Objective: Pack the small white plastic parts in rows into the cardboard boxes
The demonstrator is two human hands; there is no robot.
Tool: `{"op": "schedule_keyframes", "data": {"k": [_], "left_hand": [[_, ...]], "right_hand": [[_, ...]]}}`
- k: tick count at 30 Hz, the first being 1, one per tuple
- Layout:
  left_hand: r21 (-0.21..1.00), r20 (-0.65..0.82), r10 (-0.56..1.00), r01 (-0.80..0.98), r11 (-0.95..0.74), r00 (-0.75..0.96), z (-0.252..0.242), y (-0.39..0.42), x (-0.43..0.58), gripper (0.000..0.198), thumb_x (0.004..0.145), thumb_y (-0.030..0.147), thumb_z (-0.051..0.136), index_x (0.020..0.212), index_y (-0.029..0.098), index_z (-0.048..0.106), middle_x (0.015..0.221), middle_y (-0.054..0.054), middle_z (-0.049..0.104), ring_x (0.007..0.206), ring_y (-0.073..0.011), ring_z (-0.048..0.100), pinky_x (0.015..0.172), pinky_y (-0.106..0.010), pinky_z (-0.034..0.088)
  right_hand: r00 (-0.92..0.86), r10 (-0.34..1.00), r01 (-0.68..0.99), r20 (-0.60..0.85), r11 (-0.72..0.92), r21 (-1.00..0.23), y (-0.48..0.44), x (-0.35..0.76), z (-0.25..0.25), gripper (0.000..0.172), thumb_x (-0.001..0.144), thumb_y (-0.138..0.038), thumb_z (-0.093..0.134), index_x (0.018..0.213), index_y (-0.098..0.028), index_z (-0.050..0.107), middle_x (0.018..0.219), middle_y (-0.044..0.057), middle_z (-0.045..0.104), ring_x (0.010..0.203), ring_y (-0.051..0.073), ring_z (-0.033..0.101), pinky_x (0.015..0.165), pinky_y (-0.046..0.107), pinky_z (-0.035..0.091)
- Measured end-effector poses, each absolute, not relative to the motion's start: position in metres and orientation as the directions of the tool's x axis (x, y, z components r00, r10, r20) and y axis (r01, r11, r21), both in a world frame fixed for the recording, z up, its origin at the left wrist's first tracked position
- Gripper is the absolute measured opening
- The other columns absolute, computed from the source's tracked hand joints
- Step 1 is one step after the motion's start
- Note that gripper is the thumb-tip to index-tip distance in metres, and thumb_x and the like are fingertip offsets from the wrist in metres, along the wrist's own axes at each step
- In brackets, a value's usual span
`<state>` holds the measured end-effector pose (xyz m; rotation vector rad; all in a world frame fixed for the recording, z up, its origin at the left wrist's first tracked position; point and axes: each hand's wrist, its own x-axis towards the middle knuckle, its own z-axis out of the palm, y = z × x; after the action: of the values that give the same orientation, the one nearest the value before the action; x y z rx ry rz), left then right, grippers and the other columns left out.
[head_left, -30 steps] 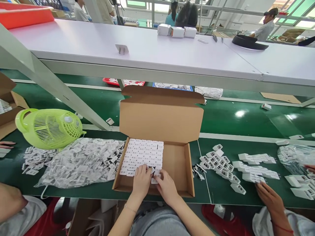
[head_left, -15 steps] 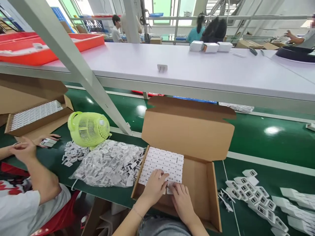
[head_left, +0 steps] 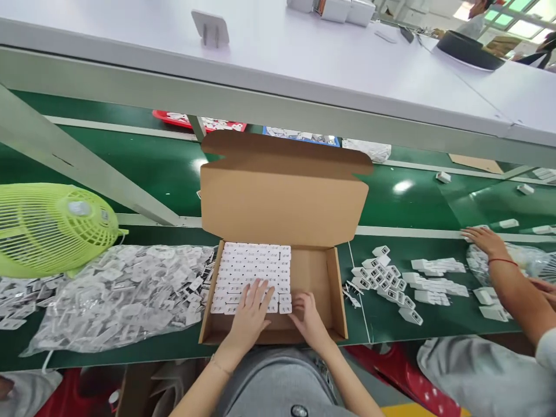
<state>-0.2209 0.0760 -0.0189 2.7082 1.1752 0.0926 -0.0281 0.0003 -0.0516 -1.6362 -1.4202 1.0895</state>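
An open brown cardboard box (head_left: 334, 286) sits in front of me on the green belt, its lid standing up behind it. Rows of small white plug parts (head_left: 254, 267) fill the box's left half. My left hand (head_left: 251, 313) lies flat on the front rows with its fingers spread. My right hand (head_left: 309, 315) rests beside it on the bare box floor, its fingers curled at the edge of the last white part; nothing shows inside them.
A clear bag of white parts (head_left: 117, 289) lies left of the box, with a lime green fan (head_left: 47, 226) behind it. Loose white adapters (head_left: 391, 281) lie to the right. Another person's arm (head_left: 508, 278) reaches in at the right. A white shelf (head_left: 304, 63) runs overhead.
The camera has swung back right and tilted down. My left hand has flattened over the front rows, and my right hand has slid slightly right onto the box floor.
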Motion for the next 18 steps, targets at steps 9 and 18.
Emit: {"op": "schedule_keyframes", "data": {"k": [9,18], "left_hand": [[0.135,0.015,0.731,0.723,-0.678,0.682,-0.032,0.092,-0.228,0.089,0.065,0.053,0.063,0.137,0.025,0.019,0.141,-0.010,0.029,0.131,-0.0326,0.018,0.107,-0.054,0.006],[0.506,0.350,0.924,0.798,-0.327,0.157,0.009,0.193,-0.289,0.037,0.087,0.026,0.033,0.123,0.020,0.040,0.128,-0.012,0.043,0.123,-0.0208,0.036,0.101,-0.040,0.034]], "right_hand": [[0.072,0.973,0.324,-0.221,-0.232,-0.917,0.012,-0.040,-0.056,0.026,0.074,-0.019,0.053,0.096,-0.021,0.040,0.095,0.004,0.049,0.087,0.017,0.057,0.080,0.033,0.049],[0.033,0.962,0.378,-0.270,-0.262,-0.888,-0.007,-0.038,-0.074,0.037,0.070,-0.021,0.055,0.106,-0.021,0.046,0.103,0.009,0.060,0.094,0.023,0.061,0.082,0.033,0.050]]}}
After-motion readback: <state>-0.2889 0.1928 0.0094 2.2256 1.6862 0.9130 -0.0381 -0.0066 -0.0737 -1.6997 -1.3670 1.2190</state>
